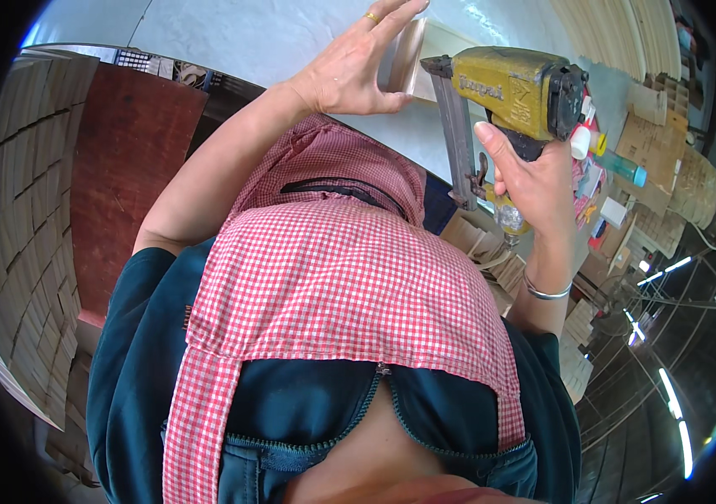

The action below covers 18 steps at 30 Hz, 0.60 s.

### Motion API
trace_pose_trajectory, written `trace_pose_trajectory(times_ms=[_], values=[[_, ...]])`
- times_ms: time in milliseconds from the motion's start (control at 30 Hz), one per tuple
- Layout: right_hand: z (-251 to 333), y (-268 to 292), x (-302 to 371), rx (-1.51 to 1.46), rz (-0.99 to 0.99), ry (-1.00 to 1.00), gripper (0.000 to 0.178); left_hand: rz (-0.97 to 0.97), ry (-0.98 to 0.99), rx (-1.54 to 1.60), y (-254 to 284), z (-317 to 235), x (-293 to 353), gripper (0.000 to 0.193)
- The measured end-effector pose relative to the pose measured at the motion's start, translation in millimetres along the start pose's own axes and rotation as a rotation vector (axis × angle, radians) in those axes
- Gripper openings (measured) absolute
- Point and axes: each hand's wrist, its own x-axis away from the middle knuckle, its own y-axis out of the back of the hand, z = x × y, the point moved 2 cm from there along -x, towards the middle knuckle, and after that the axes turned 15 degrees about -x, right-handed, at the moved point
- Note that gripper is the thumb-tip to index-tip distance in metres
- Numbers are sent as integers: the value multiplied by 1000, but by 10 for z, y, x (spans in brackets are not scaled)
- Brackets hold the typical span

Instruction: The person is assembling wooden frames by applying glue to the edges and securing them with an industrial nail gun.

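Note:
My right hand [534,172] is wrapped round the grip of a yellow pneumatic nail gun [505,84], its thumb along the handle side. The gun has a worn body and a long dark magazine hanging toward me; its nose touches or hovers just over a small pale wooden frame [408,59] on the worktable. The left hand [354,67] spans the frame's left side, thumb at the near corner and fingers at the far one. Part of the frame is hidden behind the gun.
The pale worktable [232,34] bears stacked thin wood strips [627,29] at the far right. A clear bottle with a blue cap [623,168] and cardboard [652,155] are to the right. Stacked wood boards [18,210] and a reddish-brown panel [127,168] stand on the left.

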Motion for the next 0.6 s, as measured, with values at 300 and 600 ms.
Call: trace_pose_trajectory(times_ms=[300,600], values=[[121,128,-181,-4,27,47,25,-393,74,-562,215,253,426,89],[134,207,-494,43,41,20,30,-517,221,-345,207,4,384,66]])
